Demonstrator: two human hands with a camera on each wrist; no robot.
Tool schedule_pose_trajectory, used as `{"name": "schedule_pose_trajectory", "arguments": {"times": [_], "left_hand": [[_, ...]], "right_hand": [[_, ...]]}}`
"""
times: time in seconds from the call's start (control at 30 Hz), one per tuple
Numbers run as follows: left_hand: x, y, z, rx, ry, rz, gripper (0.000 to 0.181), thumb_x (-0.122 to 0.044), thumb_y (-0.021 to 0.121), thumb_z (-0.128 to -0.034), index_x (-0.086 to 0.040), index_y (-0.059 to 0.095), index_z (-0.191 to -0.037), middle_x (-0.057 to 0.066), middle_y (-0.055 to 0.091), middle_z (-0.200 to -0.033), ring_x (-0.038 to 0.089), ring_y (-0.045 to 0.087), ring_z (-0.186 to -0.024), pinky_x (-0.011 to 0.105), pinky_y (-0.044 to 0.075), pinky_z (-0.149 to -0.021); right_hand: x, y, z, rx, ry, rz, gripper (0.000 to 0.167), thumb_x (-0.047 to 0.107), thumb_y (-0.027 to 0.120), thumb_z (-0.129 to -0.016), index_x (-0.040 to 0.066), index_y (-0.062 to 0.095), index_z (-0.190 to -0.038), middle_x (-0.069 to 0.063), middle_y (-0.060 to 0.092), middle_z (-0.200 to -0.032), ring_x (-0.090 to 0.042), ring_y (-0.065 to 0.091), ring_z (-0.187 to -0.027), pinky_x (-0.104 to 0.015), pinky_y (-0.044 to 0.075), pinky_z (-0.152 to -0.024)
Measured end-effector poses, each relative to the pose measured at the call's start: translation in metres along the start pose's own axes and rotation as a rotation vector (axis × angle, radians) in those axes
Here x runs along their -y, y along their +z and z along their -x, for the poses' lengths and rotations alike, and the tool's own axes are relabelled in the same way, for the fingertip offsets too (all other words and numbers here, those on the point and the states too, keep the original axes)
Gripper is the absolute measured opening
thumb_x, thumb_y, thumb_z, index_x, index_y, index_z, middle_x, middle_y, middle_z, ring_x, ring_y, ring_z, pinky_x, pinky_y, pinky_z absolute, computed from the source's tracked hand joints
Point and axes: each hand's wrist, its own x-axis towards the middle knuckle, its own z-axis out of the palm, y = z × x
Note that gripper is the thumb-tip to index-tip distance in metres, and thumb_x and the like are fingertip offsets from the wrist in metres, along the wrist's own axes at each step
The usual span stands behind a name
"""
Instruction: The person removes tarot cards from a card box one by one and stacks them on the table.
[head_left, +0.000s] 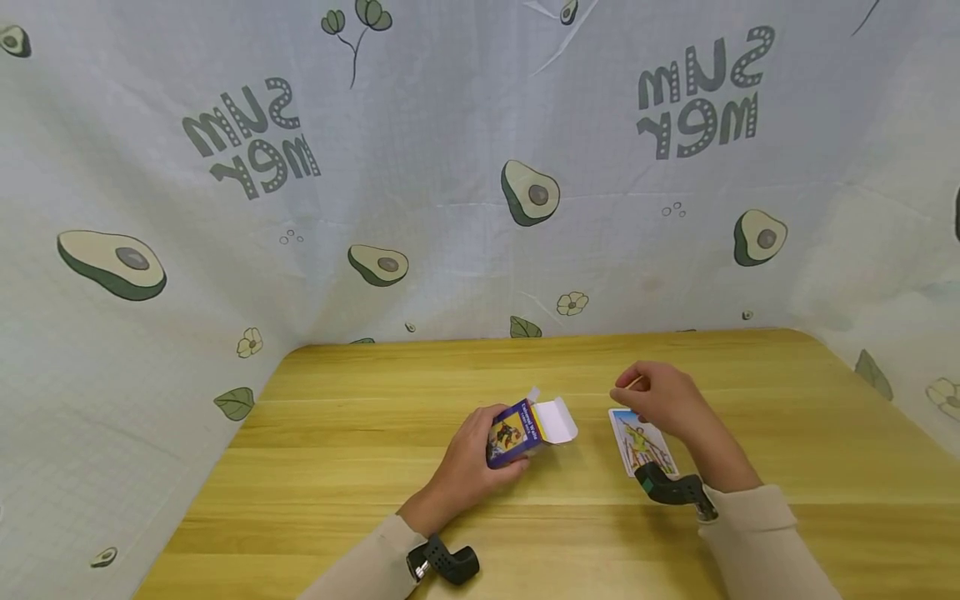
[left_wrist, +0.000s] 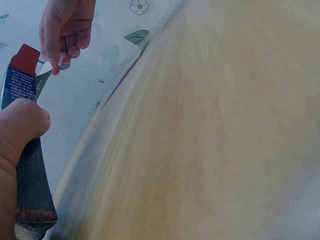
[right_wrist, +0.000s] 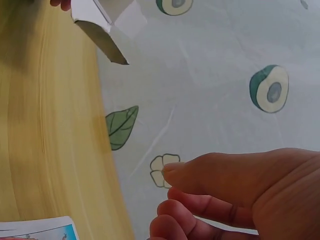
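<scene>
Two beige sleeves (head_left: 367,567) nearest, with black wrist cameras (head_left: 667,487) (the right one overlapping a card's lower edge in the head view). Beyond, the left hand (head_left: 465,457), fingers curled round a purple card box (head_left: 504,435), its white flap (head_left: 555,421) folded out. To the right, apart from the box, an illustrated card (head_left: 639,440) (possibly atop a stack) on the wood-grain worktop (head_left: 360,425). Over its far edge, the right hand (head_left: 663,400), fingers loosely bent, nothing visible between them. Progress, as judged: box already opened, card outside, flap not yet closed; contents impossible to tell. Likeliest hindrance: flap beside the box mouth. Farthest, avocado-print cloth (head_left: 450,158).
</scene>
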Motion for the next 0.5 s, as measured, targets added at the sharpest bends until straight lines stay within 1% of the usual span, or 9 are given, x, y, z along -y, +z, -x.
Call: {"name": "schedule_pose_trajectory", "arguments": {"times": [0.27, 0.5], "left_hand": [[0.001, 0.002, 0.001, -0.005, -0.005, 0.005, 0.072, -0.034, 0.077, -0.0804, -0.012, 0.041, -0.139, 0.003, 0.054, -0.119, 0.011, 0.051, -0.099, 0.028, 0.047, -0.083], [0.000, 0.001, 0.000, -0.015, 0.019, 0.004, 0.073, -0.032, 0.078, -0.0797, -0.008, 0.042, -0.138, 0.003, 0.054, -0.119, 0.011, 0.051, -0.098, 0.028, 0.047, -0.082]], "right_hand": [[0.011, 0.002, 0.002, -0.023, -0.037, -0.019, 0.027, 0.022, 0.065, -0.092, 0.000, 0.060, -0.106, -0.012, 0.063, -0.086, -0.020, 0.057, -0.066, -0.033, 0.051, -0.061], [0.024, 0.009, 0.001, -0.025, -0.067, -0.056, 0.024, 0.020, 0.065, -0.091, 0.000, 0.061, -0.105, -0.010, 0.063, -0.083, -0.021, 0.058, -0.065, -0.031, 0.049, -0.060]]}}
